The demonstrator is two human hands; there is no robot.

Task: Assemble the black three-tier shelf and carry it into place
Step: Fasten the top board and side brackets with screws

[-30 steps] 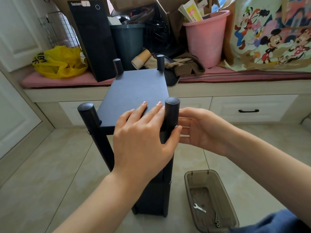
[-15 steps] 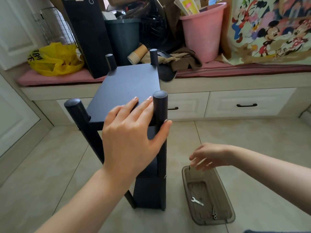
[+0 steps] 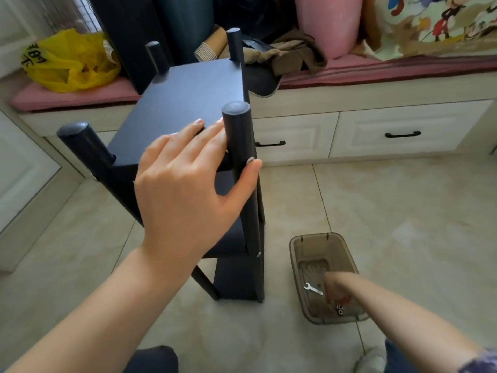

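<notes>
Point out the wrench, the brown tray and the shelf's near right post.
wrench (image 3: pixel 314 290): head view, middle of its shank.
brown tray (image 3: pixel 313 235): head view, far rim.
near right post (image 3: pixel 236 110): head view, rounded top cap.

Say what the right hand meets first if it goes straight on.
Likely the small metal fittings on the floor of the brown bin, right beneath the right hand; blur leaves depth unsure.
</notes>
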